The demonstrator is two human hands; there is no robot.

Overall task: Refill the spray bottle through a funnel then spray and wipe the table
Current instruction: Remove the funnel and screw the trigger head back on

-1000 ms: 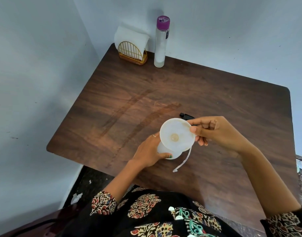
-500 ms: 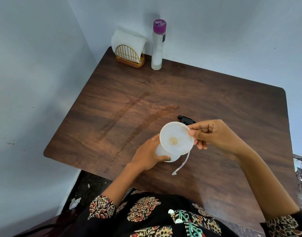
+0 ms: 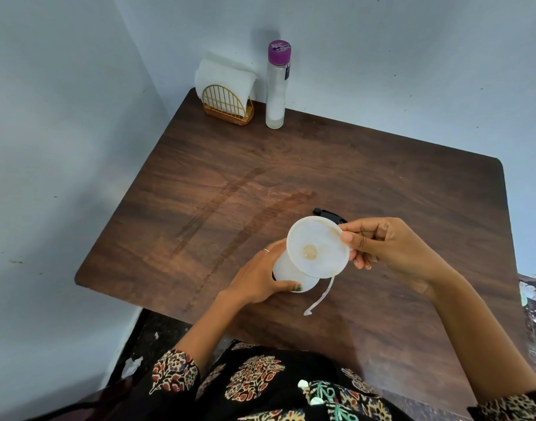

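Note:
A white translucent funnel (image 3: 318,246) sits in the mouth of a white spray bottle (image 3: 286,273) standing near the front of the brown table (image 3: 382,177). My left hand (image 3: 257,275) wraps around the bottle's body. My right hand (image 3: 379,244) pinches the funnel's rim on its right side. The black spray head (image 3: 329,214) lies on the table just behind the funnel, mostly hidden; its white dip tube (image 3: 321,299) curves out below the bottle. A tall clear bottle with a purple cap (image 3: 277,86) stands at the back, part-filled with liquid.
A gold wire holder with white napkins (image 3: 227,92) stands in the back left corner beside the tall bottle. Walls close off the table's back and left sides. Streaky marks (image 3: 230,214) run across the middle of the tabletop.
Both hands, bottle and funnel keep the same hold; the funnel sits slightly lower over the bottle. The view has shifted a little.

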